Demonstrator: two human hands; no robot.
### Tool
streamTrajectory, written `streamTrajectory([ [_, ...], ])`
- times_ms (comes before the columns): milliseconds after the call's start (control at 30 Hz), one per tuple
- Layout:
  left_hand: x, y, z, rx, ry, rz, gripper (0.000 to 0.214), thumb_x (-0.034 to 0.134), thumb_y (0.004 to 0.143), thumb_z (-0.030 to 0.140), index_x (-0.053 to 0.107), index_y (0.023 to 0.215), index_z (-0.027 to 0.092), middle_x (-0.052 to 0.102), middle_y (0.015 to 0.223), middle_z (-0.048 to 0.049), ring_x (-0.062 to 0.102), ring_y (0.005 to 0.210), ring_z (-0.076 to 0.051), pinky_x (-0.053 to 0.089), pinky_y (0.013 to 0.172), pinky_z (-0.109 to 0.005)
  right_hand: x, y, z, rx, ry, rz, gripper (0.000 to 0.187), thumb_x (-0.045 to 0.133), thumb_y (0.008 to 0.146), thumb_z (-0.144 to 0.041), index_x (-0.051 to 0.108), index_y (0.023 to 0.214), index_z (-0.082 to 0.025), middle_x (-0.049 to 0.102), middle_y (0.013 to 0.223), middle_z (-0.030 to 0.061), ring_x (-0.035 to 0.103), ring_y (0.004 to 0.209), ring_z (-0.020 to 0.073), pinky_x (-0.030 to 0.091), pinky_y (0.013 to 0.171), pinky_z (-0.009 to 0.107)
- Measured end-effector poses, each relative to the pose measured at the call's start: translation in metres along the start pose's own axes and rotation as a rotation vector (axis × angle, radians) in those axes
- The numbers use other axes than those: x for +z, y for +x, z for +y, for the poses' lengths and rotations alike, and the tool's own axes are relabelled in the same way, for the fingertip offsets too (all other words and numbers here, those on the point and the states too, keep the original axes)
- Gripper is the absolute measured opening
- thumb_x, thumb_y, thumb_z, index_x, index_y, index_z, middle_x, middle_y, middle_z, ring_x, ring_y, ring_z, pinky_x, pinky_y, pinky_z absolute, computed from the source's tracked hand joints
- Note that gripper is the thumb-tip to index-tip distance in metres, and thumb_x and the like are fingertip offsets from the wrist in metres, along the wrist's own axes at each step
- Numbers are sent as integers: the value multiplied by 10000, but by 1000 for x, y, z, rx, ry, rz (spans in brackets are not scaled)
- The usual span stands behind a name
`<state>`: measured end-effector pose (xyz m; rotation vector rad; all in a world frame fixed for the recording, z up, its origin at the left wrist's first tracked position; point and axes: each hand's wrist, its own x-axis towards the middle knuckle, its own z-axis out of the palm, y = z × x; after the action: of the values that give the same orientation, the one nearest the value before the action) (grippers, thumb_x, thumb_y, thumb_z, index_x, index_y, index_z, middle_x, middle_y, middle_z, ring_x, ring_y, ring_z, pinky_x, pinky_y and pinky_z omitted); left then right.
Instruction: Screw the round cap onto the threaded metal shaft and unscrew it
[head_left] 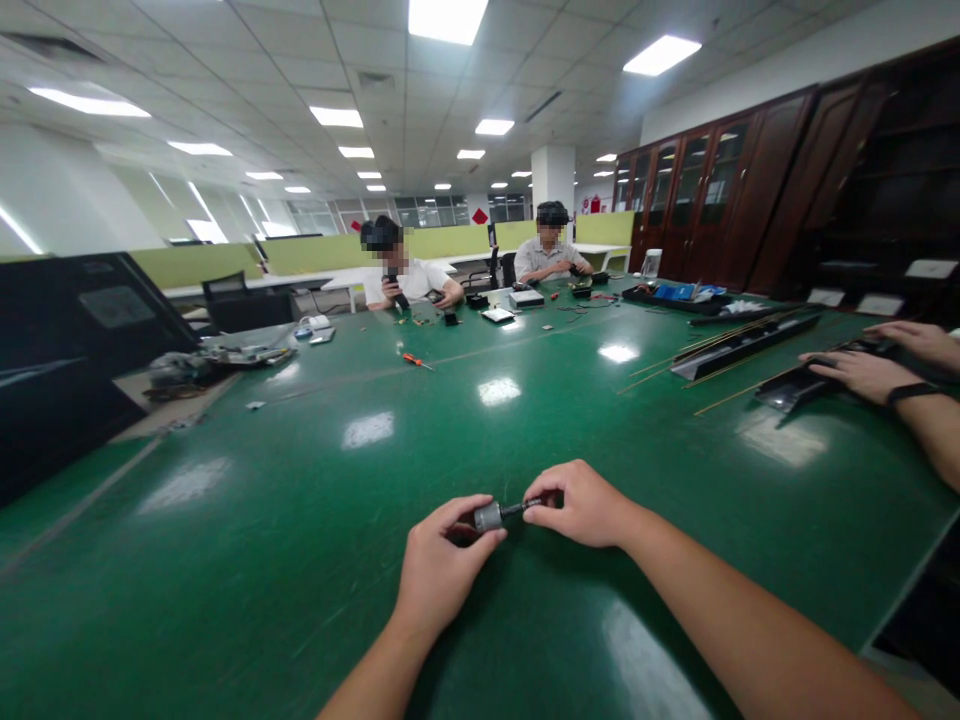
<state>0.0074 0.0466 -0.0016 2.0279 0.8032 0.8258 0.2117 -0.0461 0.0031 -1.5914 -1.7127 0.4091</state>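
My left hand [442, 562] is closed around a small silver cylinder [488, 516], pinching it between thumb and fingers just above the green table [315, 540]. A thin dark shaft [519, 508] sticks out of the cylinder to the right. My right hand [581, 503] pinches the far end of that shaft with its fingertips. Both hands sit close together near the table's front edge, almost touching. What lies inside my left palm is hidden.
A co-worker's two hands [862, 372] rest on a black keyboard at the right edge, beside long black rails [739, 347]. Two people sit at the far end among small parts. An orange screwdriver [414, 360] lies mid-table. A dark monitor [67, 350] stands left.
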Motion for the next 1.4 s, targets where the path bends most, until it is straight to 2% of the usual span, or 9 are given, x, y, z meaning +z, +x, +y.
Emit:
streamTrajectory([
  [533,1,-1,-2,24,4,13,307,746,718,278,726,1018,218,737,991,-50,703,831,-218,589,776,-340,-2,-1,0,9,30,-8,137,683,808,-276,765,870,-185,714,746,20,621,647,137,435,609,231],
  [1000,1,3,-7,-36,-39,-18,332,713,739,279,689,1063,212,719,1052,-54,690,935,-234,553,851,-364,-4,-1,-1,20,20,1,139,687,802,-275,763,865,-178,715,742,20,621,650,135,430,605,228],
  [1400,2,4,-8,-21,-26,-8,321,675,749,284,665,1063,220,690,1062,-43,666,942,-228,534,830,-365,-1,-1,2,52,29,-21,162,690,798,-301,763,862,-171,712,732,23,622,645,137,427,602,227],
])
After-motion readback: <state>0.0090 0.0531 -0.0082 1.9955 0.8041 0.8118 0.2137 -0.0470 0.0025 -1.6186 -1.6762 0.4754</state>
